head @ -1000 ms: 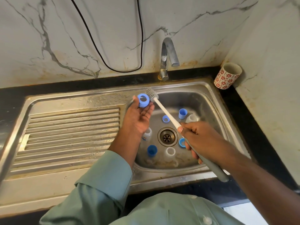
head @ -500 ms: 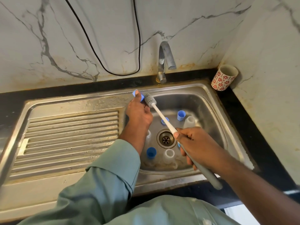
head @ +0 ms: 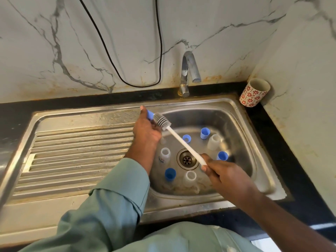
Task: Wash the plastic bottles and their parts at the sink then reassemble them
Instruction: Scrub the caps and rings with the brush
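— What's the left hand point(head: 145, 130) got?
— Fingers curled round a blue plastic ring cap point(head: 150, 114), above the steel sink's point(head: 243, 128) left rim.
— And the right hand point(head: 225, 179)?
— Gripping the white bottle brush point(head: 179, 139), grey bristles against that cap

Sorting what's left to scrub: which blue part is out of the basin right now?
The blue ring pinched in the left hand, against the brush head. The other blue caps, like the one near the drain, sit loose on the sink floor.
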Motion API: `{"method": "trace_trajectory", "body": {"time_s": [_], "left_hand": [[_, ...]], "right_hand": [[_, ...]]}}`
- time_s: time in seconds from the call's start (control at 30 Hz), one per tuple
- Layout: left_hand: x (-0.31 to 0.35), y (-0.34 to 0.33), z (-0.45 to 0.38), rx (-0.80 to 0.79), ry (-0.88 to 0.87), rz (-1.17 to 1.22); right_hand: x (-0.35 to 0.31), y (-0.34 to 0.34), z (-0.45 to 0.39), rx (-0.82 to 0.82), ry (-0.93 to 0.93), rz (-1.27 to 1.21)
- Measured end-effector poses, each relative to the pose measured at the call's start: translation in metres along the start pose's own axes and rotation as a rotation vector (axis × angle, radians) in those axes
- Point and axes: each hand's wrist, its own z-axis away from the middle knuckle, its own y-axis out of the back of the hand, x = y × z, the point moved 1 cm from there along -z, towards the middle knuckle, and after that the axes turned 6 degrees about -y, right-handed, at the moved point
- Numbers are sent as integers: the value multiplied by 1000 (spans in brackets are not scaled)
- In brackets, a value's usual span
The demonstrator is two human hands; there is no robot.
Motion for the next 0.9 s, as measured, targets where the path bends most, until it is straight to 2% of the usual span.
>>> {"method": "trace_trajectory", "body": {"time_s": [0.1, 0.17, 0.47, 0.67, 0.9], "left_hand": [[0, 8, 2, 16, -51, -68], [-9, 11, 8, -13, -19, -111], [-16, 7, 5, -37, 62, 20], [-24, 5, 14, -51, -40, -183], [-17, 13, 7, -206, 75, 58]], "right_hand": [[11, 0, 2, 56, 49, 3], [7, -3, -6, 39, 71, -3], [-13, -12, -15, -26, 41, -197], [-22, -2, -19, -11, -68, -303], [-20, 8, -15, -89, -162, -380]]}}
